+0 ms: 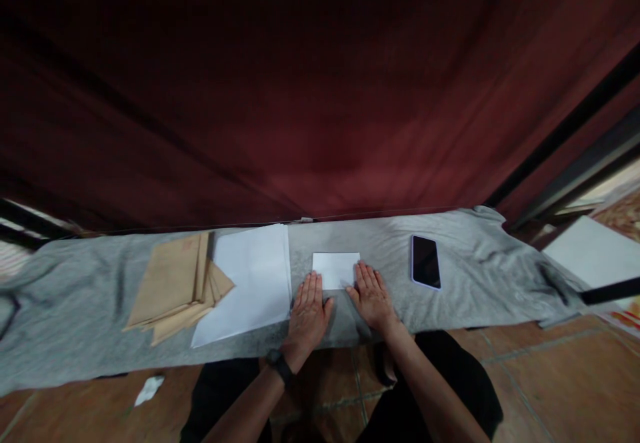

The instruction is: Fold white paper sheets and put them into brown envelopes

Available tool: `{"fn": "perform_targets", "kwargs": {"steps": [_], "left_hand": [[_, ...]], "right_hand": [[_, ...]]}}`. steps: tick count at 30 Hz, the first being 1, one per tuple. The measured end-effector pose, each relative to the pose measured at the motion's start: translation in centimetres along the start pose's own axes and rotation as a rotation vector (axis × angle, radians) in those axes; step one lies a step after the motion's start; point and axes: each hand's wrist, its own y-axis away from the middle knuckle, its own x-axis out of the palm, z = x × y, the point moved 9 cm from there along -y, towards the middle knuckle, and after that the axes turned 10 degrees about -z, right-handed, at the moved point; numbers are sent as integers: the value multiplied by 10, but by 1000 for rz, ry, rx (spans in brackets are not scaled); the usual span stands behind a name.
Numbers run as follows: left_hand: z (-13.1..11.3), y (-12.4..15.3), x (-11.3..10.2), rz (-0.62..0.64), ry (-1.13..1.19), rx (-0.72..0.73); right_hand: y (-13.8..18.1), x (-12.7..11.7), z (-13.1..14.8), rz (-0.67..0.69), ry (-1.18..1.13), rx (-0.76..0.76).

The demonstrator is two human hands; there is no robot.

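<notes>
Small white paper (336, 269) laid flat on grey cloth (373, 233), its edges touched by left hand (307, 308) and right hand (373, 298), held apart, palms down, nothing gripped. Flattening judged in hand; even pressure probably called for next.

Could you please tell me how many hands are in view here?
2. The left hand lies flat at the near left corner of the small white paper, and the right hand at its near right corner.
</notes>
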Motion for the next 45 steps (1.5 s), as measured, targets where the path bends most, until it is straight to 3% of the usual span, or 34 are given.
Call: {"fn": "perform_targets", "kwargs": {"steps": [6, 12, 17, 24, 28, 34, 41, 45], "left_hand": [[-15, -13, -1, -28, 88, 26], [-38, -38, 28, 38, -26, 207], [-24, -40, 32, -10, -167, 253], [-15, -38, 28, -5, -178, 192], [-15, -39, 30, 11, -168, 184], [-11, -37, 33, 21, -161, 219], [6, -32, 20, -20, -180, 145], [17, -38, 19, 39, -178, 119]], "right_hand": [[1, 1, 1, -20, 30, -1], [0, -4, 4, -93, 81, -26], [1, -8, 5, -138, 86, -34], [-8, -14, 6, -64, 41, 3], [-25, -12, 25, -3, -41, -68], [-34, 9, 48, 56, -45, -97], [-21, 5, 28, -71, 55, 64], [-15, 0, 17, -102, 87, 121]]}}
